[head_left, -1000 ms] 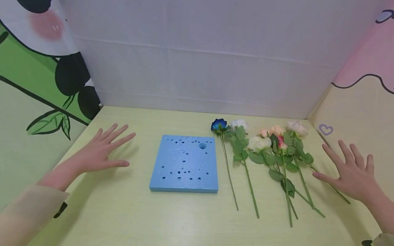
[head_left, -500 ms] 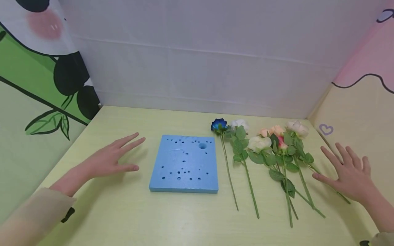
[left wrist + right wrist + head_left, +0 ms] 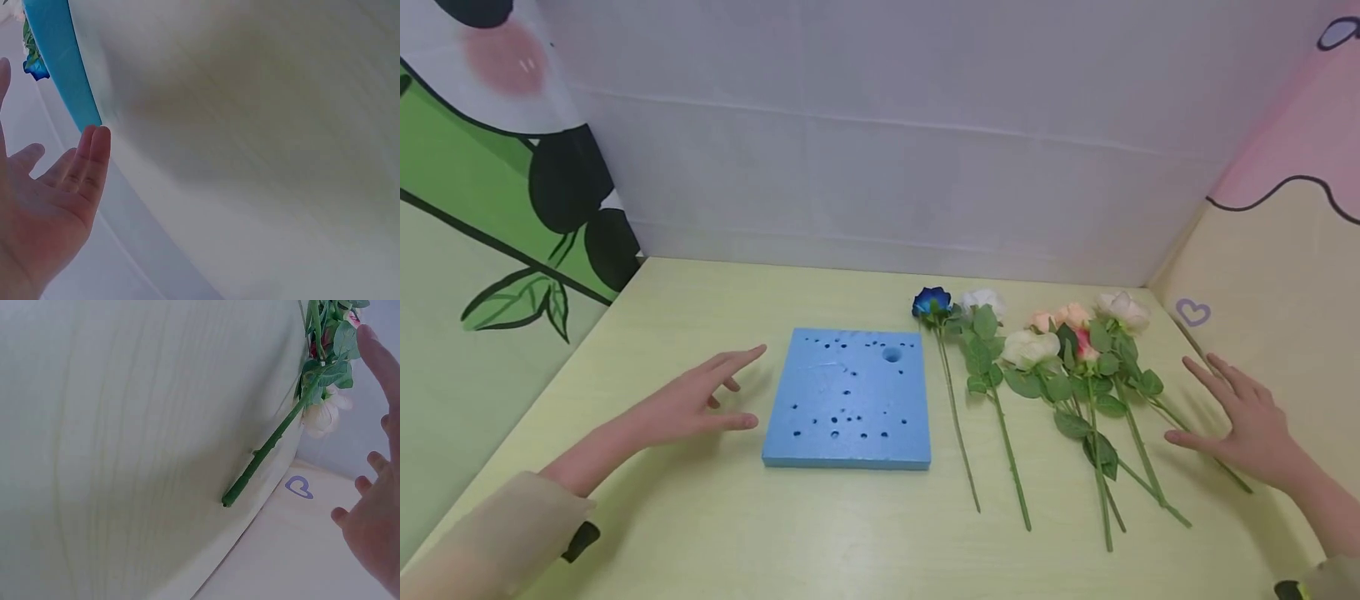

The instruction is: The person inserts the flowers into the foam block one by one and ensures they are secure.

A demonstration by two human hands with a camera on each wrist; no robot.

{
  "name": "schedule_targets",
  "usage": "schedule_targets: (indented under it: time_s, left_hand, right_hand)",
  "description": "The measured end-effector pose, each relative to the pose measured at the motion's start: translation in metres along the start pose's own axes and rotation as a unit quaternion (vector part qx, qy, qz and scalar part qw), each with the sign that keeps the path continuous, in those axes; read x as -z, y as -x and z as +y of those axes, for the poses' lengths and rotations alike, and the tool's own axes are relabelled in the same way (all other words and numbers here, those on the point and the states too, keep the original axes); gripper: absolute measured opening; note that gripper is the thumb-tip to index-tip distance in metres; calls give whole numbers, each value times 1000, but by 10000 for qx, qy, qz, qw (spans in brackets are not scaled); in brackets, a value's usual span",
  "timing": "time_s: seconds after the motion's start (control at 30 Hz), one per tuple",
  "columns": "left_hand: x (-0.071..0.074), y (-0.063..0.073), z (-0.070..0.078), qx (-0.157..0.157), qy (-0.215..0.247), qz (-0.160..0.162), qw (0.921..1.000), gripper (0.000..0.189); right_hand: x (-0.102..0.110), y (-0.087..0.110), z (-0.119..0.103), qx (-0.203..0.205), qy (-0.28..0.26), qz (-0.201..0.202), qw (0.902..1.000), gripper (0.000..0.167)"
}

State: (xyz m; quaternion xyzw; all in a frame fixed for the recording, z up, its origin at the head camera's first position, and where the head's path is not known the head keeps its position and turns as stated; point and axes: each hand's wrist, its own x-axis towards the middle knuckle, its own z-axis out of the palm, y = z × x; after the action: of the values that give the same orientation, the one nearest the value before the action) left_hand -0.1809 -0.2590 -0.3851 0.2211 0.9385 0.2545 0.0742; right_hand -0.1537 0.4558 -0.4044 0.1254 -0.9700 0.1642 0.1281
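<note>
In the head view a flat blue foam block (image 3: 850, 400) full of small holes lies mid-table. My left hand (image 3: 688, 404) hovers to its left, fingers loosely extended, holding nothing. Right of the block lie a blue rose (image 3: 932, 303) and a white rose (image 3: 982, 303). Further right, a cream rose (image 3: 1030, 348), peach roses (image 3: 1073, 316), a pink-red rose (image 3: 1086, 345) and a pale pink rose (image 3: 1122, 310) overlap, their stems crossing. My right hand (image 3: 1247, 425) hovers above the rightmost stem (image 3: 269, 444), fingers spread and holding nothing.
The pale yellow table (image 3: 865, 533) meets a white cloth backdrop (image 3: 880, 167) at the rear. Printed panels stand on both sides, a green-and-black one (image 3: 497, 250) at left and a pink-and-cream one (image 3: 1292, 258) at right.
My left hand has moved right toward the foam block, its fingers bending a little. The right hand's fingers have drawn slightly closer together. The flowers and block stay in place.
</note>
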Motion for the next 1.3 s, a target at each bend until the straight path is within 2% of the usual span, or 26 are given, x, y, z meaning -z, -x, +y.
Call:
schedule_targets:
  time_s: [0.17,0.33,0.57,0.9,1.03,1.2,1.3]
  left_hand:
    - [-7,0,4,107,374,-25,9992,99]
    - [-17,-1,6,191,708,-20,9973,101]
    - [-28,-1,10,248,1157,-51,9930,103]
    - [-39,0,18,655,1464,-152,9869,103]
    - [-42,-1,20,711,1531,-120,9856,100]
    - [-45,-1,20,802,1575,-97,9842,98]
    - [-46,0,20,826,1630,-77,9831,98]
  right_hand:
    - [-1,-2,7,194,-942,10,9954,114]
    - [0,0,11,100,-1308,-208,9911,114]
    - [-2,-1,16,34,-1484,-424,9880,110]
    - [-4,-2,21,-9,-1701,-778,9823,104]
    - [-5,0,27,-155,-1795,-957,9790,97]
    - [-2,1,33,-569,-1569,-1282,9776,87]
    - [-1,0,36,-671,-1512,-1445,9756,83]
